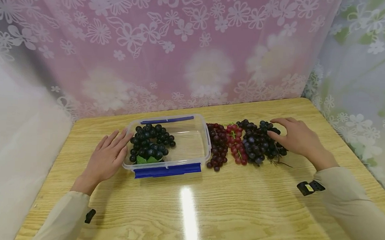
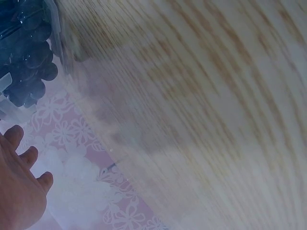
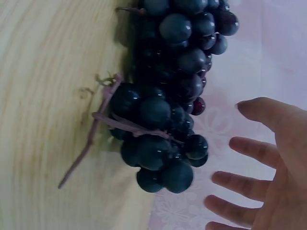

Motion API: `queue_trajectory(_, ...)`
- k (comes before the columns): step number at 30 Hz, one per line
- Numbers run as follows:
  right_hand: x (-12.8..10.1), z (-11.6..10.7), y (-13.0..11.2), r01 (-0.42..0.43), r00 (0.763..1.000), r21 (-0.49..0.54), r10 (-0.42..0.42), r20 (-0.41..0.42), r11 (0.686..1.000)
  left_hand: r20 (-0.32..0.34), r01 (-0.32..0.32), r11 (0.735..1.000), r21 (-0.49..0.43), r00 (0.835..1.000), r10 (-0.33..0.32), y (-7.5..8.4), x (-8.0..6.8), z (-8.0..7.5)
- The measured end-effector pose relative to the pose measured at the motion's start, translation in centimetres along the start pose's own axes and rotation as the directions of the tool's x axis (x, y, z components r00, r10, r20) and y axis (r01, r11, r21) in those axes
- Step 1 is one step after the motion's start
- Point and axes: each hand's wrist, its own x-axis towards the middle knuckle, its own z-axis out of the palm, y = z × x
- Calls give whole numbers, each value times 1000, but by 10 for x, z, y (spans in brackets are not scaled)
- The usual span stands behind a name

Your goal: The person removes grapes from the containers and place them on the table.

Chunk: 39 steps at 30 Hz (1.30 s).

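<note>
dark grape bunch (image 1: 262, 142) under right hand (image 1: 295, 138), fingers spread, loose; left hand (image 1: 108, 157) flat against container (image 1: 197, 149).

From my head view the scene is bright and evenly lit. A long white streak of glare runs down the varnished desk (image 1: 188, 213) toward me, so the light comes from above. Shadows are soft and short under the hands and the clear box (image 1: 200, 157). Straight edges bow slightly near the frame's sides. My left wrist view is washed out, hazy and smeared by motion. The right wrist view is sharper on the dark grapes (image 3: 163, 120), though they read underexposed, and the background is pale.
</note>
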Motion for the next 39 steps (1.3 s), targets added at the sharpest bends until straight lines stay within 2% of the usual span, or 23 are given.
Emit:
queue_trajectory(4, -2, -4, -1, 43, 997, -23, -45, -68, 999, 2, -2, 1000, 1, 1000, 2, -1, 1, 1)
queue_trajectory(6, -3, -7, -2, 68, 995, -41, -71, -74, 997, 1, -3, 1000, 3, 1000, 3, -1, 1, 1)
queue_trajectory(9, -5, -11, -5, 91, 995, -79, -94, -45, 993, -2, -6, 1000, 5, 1000, 6, -1, 0, 1)
queue_trajectory(14, -7, -13, -11, 84, 996, -136, -81, 28, 987, -4, -5, 1000, 5, 1000, 5, 0, -1, 1)
queue_trajectory(19, -7, -15, -16, 85, 995, -163, -76, 61, 983, -1, 2, 1000, 1, 1000, -2, 1, 0, 0)
queue_trajectory(30, 0, -21, -45, 125, 990, -119, -117, 73, 985, 7, 5, 1000, -8, 1000, -5, 0, 1, 1)
queue_trajectory(39, 17, -19, -87, 207, 978, -78, -203, 55, 975, 6, 18, 1000, -15, 1000, -18, -1, 0, 1)
